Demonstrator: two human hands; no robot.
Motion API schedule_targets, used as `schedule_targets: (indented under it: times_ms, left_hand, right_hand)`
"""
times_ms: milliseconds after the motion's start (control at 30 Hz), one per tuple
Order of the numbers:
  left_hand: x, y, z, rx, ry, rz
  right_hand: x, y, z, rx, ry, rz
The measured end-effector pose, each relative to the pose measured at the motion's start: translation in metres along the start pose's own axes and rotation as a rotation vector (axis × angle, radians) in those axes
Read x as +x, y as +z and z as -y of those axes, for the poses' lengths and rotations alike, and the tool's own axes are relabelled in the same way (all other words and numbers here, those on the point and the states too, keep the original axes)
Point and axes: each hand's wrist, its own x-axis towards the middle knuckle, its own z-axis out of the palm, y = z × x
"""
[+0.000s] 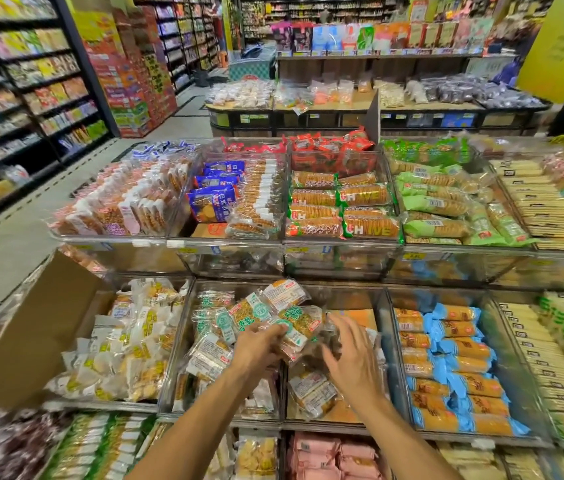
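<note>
Nearest, the left hand (259, 344) is clenched round the lower ends of a fan of green-label cracker packets (275, 311), holding them up over the clear bins (382, 325) in the middle of the lower tier. The right hand (353, 355) hovers just beside them with fingers spread, grasping nothing; blur hides whether its fingertips touch the wrap. The packets look light, but their film is slick and crinkly and the crackers inside would probably snap under a squeeze. The safer hold is likely flat across the broad faces or at the sealed ends, not a tight pinch on the middle. A loose packet (311, 393) lies below on the bin floor, with bare room around it for setting more down. Hard walls hem that room in, and blue packets (453, 358) fill the bin to the right. Farther back stands the front wall of the upper tier (339, 263), which a forward lift could knock.
</note>
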Motion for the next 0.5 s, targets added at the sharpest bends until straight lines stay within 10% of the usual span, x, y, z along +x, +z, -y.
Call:
schedule_targets:
  times_ms: [200, 500]
  left_hand:
    - [-0.012, -0.030, -0.008, -0.069, 0.017, -0.051]
    - [-0.010, -0.039, 0.009, -0.002, 0.004, -0.052]
  right_hand:
    - [0.008, -0.001, -0.018, 0.199, 0.504, -0.140]
    - [0.033, 0.019, 0.001, -0.123, 0.188, 0.468]
